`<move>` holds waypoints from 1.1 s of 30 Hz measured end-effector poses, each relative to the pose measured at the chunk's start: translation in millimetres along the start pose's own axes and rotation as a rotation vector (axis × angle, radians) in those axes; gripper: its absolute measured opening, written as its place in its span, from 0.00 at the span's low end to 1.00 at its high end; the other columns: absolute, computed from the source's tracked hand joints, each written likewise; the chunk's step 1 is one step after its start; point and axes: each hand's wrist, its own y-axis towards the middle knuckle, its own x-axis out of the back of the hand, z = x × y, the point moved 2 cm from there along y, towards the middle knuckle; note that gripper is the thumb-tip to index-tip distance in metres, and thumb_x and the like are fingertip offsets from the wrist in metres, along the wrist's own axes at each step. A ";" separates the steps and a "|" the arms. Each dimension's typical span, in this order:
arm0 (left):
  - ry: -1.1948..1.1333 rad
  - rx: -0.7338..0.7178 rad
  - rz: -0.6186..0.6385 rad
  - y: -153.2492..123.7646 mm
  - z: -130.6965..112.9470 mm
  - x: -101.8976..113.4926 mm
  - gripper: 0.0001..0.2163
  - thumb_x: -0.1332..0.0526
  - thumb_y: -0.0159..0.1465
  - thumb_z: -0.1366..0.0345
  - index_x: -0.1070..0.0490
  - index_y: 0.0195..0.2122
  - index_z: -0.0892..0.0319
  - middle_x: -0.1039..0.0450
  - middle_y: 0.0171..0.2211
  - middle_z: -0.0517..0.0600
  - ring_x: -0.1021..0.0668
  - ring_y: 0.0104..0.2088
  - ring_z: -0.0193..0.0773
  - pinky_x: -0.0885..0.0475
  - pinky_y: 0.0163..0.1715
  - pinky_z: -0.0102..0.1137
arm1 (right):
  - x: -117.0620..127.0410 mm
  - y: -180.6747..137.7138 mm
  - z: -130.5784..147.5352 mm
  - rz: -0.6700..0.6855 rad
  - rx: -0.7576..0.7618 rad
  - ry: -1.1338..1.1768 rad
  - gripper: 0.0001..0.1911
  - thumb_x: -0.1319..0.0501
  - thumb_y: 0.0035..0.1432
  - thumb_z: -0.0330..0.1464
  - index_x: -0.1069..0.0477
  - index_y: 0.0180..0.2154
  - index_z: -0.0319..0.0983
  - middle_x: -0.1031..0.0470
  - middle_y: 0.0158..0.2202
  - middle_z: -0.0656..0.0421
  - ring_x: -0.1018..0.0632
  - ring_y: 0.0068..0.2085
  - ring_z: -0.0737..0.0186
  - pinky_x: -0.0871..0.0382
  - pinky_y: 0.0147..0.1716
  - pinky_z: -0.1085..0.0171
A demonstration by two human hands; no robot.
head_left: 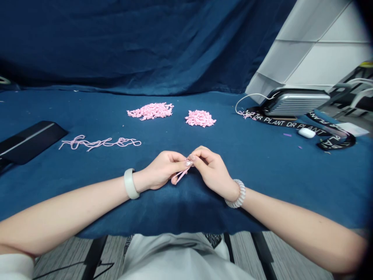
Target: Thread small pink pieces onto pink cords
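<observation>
My left hand [166,168] and my right hand [214,171] meet above the table's near edge, both pinching a thin pink cord [182,175]. A loop of the cord hangs below the fingertips by my left hand. What lies right between the fingertips is too small to make out. Farther back on the cloth is a wide pile of small pink knotted pieces [153,111], with a rounder pile of similar pieces [200,118] to its right. Loose lengths of pink cord [100,143] lie to the left of my left hand.
A blue cloth [262,171] covers the table. At the left edge lies a dark flat panel [33,142]. On the right are a ribbed silver device [300,103] with a white cable, a black lettered lanyard [287,123] and a small white case [306,133].
</observation>
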 end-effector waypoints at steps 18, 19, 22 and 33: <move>0.127 -0.075 0.028 -2.5 1.3 -0.2 0.13 0.39 0.59 0.59 0.35 0.24 0.63 0.38 0.15 0.41 0.37 0.11 0.21 0.45 0.12 0.19 | 6.9 6.5 -9.3 0.203 -0.139 0.289 0.08 0.40 0.56 0.36 0.25 0.34 0.39 0.29 0.34 0.58 0.28 0.35 0.67 0.35 0.40 0.64; 0.127 -0.074 0.031 -2.4 1.6 -0.1 0.13 0.39 0.59 0.59 0.35 0.24 0.63 0.38 0.14 0.41 0.38 0.11 0.21 0.45 0.12 0.19 | 6.9 6.6 -8.8 0.220 -0.130 0.291 0.08 0.40 0.56 0.36 0.25 0.34 0.39 0.29 0.34 0.58 0.28 0.36 0.67 0.35 0.40 0.64; 0.134 -0.069 0.026 -2.1 2.6 0.5 0.14 0.39 0.59 0.58 0.35 0.24 0.63 0.39 0.13 0.41 0.38 0.11 0.22 0.45 0.12 0.19 | 5.8 7.4 -8.8 0.229 -0.136 0.321 0.07 0.39 0.55 0.35 0.26 0.31 0.38 0.29 0.33 0.60 0.29 0.35 0.68 0.36 0.40 0.65; 0.086 -0.058 0.008 -0.9 1.2 0.3 0.14 0.38 0.58 0.58 0.34 0.23 0.64 0.38 0.14 0.41 0.38 0.11 0.22 0.46 0.11 0.19 | -0.5 4.7 -13.7 0.107 -0.245 0.425 0.10 0.36 0.51 0.37 0.30 0.26 0.37 0.29 0.27 0.61 0.31 0.30 0.69 0.35 0.35 0.67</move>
